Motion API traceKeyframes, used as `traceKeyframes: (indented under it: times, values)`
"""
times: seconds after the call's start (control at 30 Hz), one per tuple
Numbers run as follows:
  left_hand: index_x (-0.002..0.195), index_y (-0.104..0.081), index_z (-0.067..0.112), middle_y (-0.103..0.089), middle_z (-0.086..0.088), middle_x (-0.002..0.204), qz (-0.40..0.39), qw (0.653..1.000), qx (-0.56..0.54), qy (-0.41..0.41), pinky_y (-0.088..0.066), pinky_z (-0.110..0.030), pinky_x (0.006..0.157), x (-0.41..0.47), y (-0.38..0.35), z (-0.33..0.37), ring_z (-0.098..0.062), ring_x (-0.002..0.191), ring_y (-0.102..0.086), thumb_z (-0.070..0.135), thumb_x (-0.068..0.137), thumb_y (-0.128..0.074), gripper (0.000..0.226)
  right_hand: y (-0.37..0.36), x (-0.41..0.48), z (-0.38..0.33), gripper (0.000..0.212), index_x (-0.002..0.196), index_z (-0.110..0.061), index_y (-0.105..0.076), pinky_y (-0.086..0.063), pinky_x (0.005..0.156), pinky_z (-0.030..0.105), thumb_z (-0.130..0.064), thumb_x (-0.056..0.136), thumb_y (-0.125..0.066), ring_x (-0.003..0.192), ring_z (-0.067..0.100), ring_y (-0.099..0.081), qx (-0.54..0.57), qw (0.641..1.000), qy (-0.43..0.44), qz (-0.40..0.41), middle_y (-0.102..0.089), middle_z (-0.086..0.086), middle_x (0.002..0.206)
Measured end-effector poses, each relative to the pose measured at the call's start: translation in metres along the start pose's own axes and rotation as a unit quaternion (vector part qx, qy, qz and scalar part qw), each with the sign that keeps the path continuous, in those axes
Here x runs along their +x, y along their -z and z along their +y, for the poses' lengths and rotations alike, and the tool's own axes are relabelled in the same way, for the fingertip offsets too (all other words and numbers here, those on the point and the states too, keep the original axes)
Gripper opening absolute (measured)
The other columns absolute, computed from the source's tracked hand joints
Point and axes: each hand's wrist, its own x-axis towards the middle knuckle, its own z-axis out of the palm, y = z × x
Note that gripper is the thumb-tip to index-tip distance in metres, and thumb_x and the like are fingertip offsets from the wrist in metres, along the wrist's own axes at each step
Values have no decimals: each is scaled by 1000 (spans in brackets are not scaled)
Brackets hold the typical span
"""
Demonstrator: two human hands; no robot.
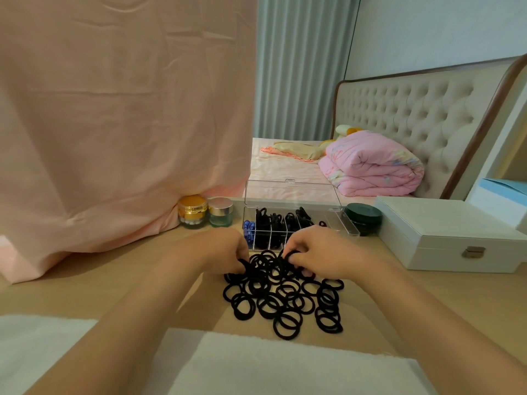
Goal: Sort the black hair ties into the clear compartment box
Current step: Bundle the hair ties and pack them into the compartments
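Observation:
A loose pile of black hair ties [285,297] lies on the light wooden table in front of me. Behind it stands the clear compartment box [350,228] with its lid raised; several middle compartments hold black ties, the leftmost holds blue items [248,230], and one tie lies in the right compartment. My left hand [222,252] rests on the pile's far left edge, fingers curled down onto ties. My right hand [316,252] is at the pile's far right edge, fingertips pinching black ties. Both hands hide the box's front wall.
A gold-lidded jar [192,210] and a pale green jar [221,212] stand left of the box. A dark green round tin [363,218] and a white latched case [450,238] sit to its right. A pink cloth [114,124] hangs at left. A white towel [285,366] lies near me.

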Motion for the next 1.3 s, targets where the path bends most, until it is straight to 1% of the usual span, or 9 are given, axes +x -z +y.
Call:
traceKeyframes:
  times: [0.17,0.37,0.5,0.77,0.87,0.93,1.03,1.13,1.3]
  values:
    - [97,-64,32,-60,14,85,3,999,-31,-28,-38,-21,64,0,4,-12,-2,76,-53,32,94,-65,2,-19,12,-4,17,109,-27,-73,-49,89,24,-22,97,-62,95,7,-56,-119,989,73,49,-54,-10,109]
    - [105,-72,19,-73,-2,95,3,990,-139,-18,-54,-18,62,-5,16,-22,-12,81,-69,23,100,-57,16,-1,12,-16,12,98,-28,-76,-43,60,14,-23,95,-65,54,-3,-55,70,993,72,61,-65,-19,67]
    - [94,-68,27,-65,11,67,-42,993,-108,15,-43,-9,48,-2,13,-17,2,50,-60,23,98,-59,11,-12,20,-30,13,102,-24,-77,-42,55,12,-23,96,-65,49,-3,-53,53,996,69,-19,-62,-15,62]
    - [98,-71,29,-70,9,78,-56,995,-79,34,-46,-14,52,-5,16,-17,-5,64,-65,34,98,-58,13,-24,20,-41,22,113,-15,-74,-55,89,26,-19,95,-63,97,16,-66,-163,980,62,-101,-71,-2,105]
    - [110,-74,25,-74,3,95,-27,996,-78,35,-49,-18,58,-9,23,-24,-13,85,-70,32,98,-57,22,-24,20,-40,16,102,-15,-77,-54,86,25,-24,95,-65,91,14,-66,-162,981,65,-87,-72,-4,100]
    - [107,-75,27,-74,3,92,-2,995,-99,23,-48,-18,58,-11,28,-27,-11,80,-68,25,98,-56,21,-17,19,-37,15,97,-18,-78,-55,85,26,-27,94,-66,88,11,-67,-140,986,67,-57,-73,-5,96]
    - [105,-75,31,-73,8,81,-20,991,-129,3,-48,-17,56,-14,30,-23,-4,67,-66,17,95,-59,24,-1,11,-38,14,101,-23,-79,-43,63,4,-20,94,-67,67,-13,-60,-79,994,65,-35,-68,-16,81]
    - [119,-68,38,-72,12,81,-60,996,-72,-3,-51,-19,59,-11,21,-13,-2,66,-68,29,93,-65,28,-1,10,-37,16,104,-24,-78,-40,54,5,-18,93,-68,54,-10,-56,-21,996,77,-44,-65,-14,70]
    - [108,-67,36,-63,11,94,-43,998,41,32,-44,-20,65,-5,11,-3,-8,80,-59,35,88,-71,20,-29,13,-37,34,128,-27,-67,-52,95,27,-20,95,-64,109,13,-63,-152,981,76,-96,-65,-5,124]
